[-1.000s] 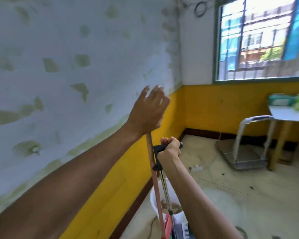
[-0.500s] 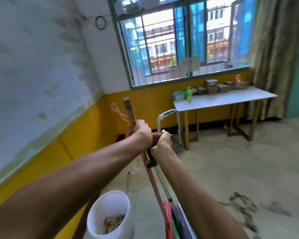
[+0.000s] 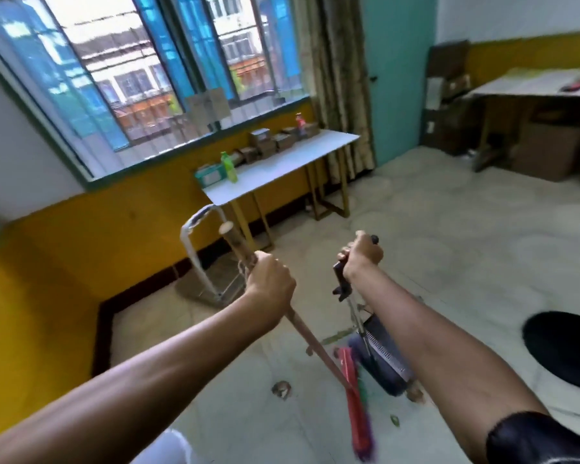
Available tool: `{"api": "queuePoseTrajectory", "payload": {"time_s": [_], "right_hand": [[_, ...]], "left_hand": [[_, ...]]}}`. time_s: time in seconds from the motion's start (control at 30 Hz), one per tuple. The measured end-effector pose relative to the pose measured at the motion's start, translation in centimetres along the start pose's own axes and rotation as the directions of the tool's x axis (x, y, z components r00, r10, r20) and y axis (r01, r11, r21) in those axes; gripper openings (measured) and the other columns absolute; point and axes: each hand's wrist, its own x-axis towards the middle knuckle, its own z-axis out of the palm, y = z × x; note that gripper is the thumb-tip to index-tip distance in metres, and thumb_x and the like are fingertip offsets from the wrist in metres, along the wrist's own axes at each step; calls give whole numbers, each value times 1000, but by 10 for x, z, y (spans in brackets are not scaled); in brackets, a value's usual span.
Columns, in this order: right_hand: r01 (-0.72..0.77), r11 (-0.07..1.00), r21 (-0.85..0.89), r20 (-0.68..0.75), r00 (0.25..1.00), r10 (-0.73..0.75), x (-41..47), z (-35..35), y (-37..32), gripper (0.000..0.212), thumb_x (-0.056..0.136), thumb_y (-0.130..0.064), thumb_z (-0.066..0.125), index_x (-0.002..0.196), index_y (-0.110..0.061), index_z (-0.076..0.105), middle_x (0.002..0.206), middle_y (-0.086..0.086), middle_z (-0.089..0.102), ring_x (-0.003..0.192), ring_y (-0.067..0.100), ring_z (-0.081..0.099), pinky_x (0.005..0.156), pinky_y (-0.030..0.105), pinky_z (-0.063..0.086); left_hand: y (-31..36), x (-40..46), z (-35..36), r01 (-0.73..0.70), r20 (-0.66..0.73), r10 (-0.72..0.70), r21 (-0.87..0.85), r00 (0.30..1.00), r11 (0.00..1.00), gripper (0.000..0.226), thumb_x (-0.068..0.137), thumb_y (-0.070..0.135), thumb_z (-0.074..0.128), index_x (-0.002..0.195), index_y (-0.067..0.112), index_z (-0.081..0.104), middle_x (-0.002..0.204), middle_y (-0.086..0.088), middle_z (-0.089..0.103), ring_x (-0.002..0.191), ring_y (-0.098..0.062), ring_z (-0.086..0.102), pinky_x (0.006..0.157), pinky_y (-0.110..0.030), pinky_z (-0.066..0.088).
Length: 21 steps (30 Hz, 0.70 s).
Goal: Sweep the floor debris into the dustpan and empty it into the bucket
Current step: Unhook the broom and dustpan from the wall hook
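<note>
My left hand (image 3: 269, 282) is closed around the wooden broom handle (image 3: 235, 242), whose red broom head (image 3: 355, 396) hangs low over the floor. My right hand (image 3: 362, 259) grips the black handle of the long-stemmed dustpan (image 3: 382, 358), a dark pan tilted just right of the broom head. Bits of floor debris (image 3: 281, 389) lie left of the broom, with more (image 3: 414, 394) by the pan's lower edge. The white bucket (image 3: 168, 450) shows only as a rim at the bottom edge, under my left arm.
A white table (image 3: 282, 162) with boxes and a green bottle (image 3: 229, 167) stands under the window. A metal trolley (image 3: 211, 272) sits against the yellow wall. Cardboard boxes (image 3: 546, 152) and another table fill the far right corner. A black round object (image 3: 563, 349) lies at the right.
The view has swung right, from the wall to the room. My hands have come apart, left on the broom, right on the dustpan. The bucket has slid to the bottom edge.
</note>
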Motion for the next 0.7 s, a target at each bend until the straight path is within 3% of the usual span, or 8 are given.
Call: {"api": "queuePoseTrajectory", "payload": {"time_s": [0.17, 0.33, 0.4, 0.47, 0.53, 0.63, 0.7], "right_hand": [[143, 974, -176, -82, 984, -159, 15, -29, -15, 28, 82, -9, 56, 65, -16, 35, 52, 1, 32, 33, 13, 24, 37, 17, 20], [277, 835, -475, -167, 904, -395, 5, -66, -20, 28, 83, -21, 64, 75, -10, 40, 66, 11, 46, 39, 18, 35, 32, 16, 27], [270, 788, -553, -221, 864, -452, 5, -90, -19, 28, 86, -22, 60, 72, -11, 39, 70, 13, 49, 44, 20, 39, 33, 20, 31], [247, 749, -614, -259, 833, -488, 5, -118, -18, 26, 88, -22, 55, 71, -11, 39, 71, 12, 49, 43, 20, 38, 32, 20, 31], [218, 705, -675, -274, 814, -513, 4, -148, -20, 25, 88, -22, 53, 69, -13, 39, 67, 11, 46, 43, 19, 36, 32, 18, 29], [146, 573, -807, -249, 795, -553, 7, -192, -20, 33, 90, -20, 52, 63, -16, 34, 59, 6, 41, 42, 21, 38, 33, 22, 34], [71, 447, -892, -219, 795, -565, 12, -214, -19, 33, 89, -19, 51, 61, -14, 35, 62, 9, 45, 53, 26, 45, 43, 38, 47]], "left_hand": [[-13, 39, 23, -48, -159, 40, -46, 987, 998, 19, 93, 28, 57, 101, 16, 70, 96, -2, 69, 89, -26, 66, 84, -40, 47], [-4, 69, 16, -145, -328, 147, 31, 933, 989, 20, 95, 29, 54, 102, 18, 69, 99, 0, 69, 91, -23, 64, 87, -40, 42], [7, 76, 10, -158, -298, 162, 35, 941, 987, 22, 95, 33, 53, 104, 18, 67, 103, -1, 68, 95, -24, 63, 93, -43, 41], [17, 85, 7, -188, -194, 179, -29, 965, 982, 23, 96, 33, 51, 107, 19, 66, 104, -2, 65, 93, -23, 63, 90, -41, 44], [29, 101, 7, -290, -82, 282, -117, 956, 950, 26, 95, 33, 53, 113, 18, 64, 108, -2, 63, 97, -21, 62, 86, -34, 48], [53, 122, 8, -446, -95, 437, -113, 894, 888, 32, 94, 37, 56, 118, 18, 63, 111, 1, 63, 103, -18, 62, 82, -27, 46], [73, 132, 7, -487, -139, 473, -100, 870, 868, 32, 94, 39, 56, 115, 16, 63, 109, 1, 65, 100, -18, 64, 76, -27, 45]]}}
